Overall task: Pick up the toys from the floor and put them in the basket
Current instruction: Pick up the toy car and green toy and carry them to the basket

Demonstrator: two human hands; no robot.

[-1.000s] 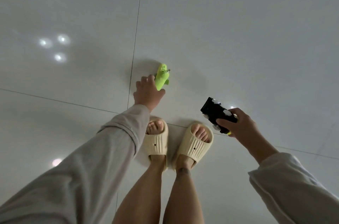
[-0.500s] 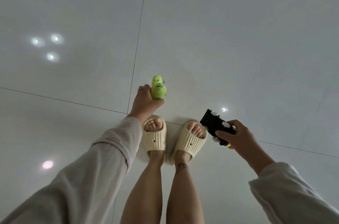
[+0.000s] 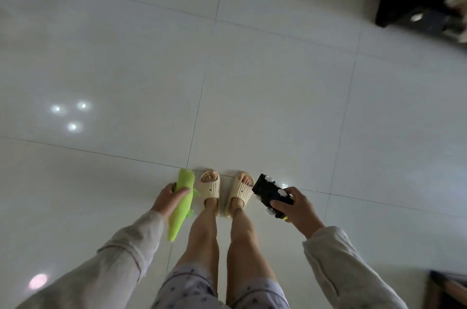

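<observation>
Both hands show a closed grip, each around a toy, seen from above by a camera on the person's head. Left hand wraps its fingers around the upper part of a long green plush toy, which hangs lengthwise with its thin tail end pointing down toward the viewer, clear of the floor. Right hand clasps a black toy car with white wheels, fingers curled over its near end; a small yellow part shows under the palm. Both arms wear pale grey sleeves.

Between the hands stand two bare legs in cream slippers, on a glossy white tiled floor with dark grout lines and small bright light reflections at the left. The plush toy is just beside the left slipper in the view; the car is just beside the right one.

At the top right corner sits a dark piece of furniture, blurred. No basket can be made out with certainty.
</observation>
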